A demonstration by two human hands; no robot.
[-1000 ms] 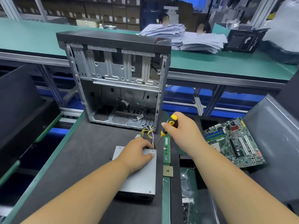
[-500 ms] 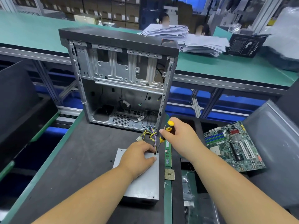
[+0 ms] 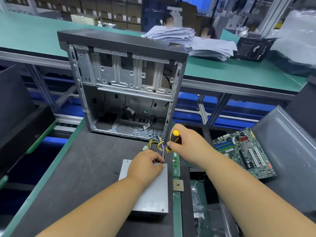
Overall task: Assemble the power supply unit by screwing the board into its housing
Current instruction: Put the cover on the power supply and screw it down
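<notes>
A grey power supply unit (image 3: 147, 190) lies flat on the dark worktop (image 3: 77, 168), before an open computer case (image 3: 123, 86). The left hand (image 3: 145, 166) rests on its far corner, fingers curled at the screw spot. The right hand (image 3: 186, 144) grips a yellow-black screwdriver (image 3: 172, 141), tip down at that corner.

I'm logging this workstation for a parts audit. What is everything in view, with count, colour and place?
power supply unit: 1, grey metal, on the dark mat, near centre
wire bundle: 1, yellow, purple and black, at the unit's far end
screwdriver: 1, yellow and black, tip at the unit's far right corner
computer case: 1, silver frame with black top, open, upright behind the unit
memory stick: 1, green, right of the unit
processor chip: 1, gold, near end of the memory stick
motherboard: 1, green, at right
paper stacks: 2, white, far green bench
left hand: rests on the unit
right hand: grips the screwdriver
</notes>
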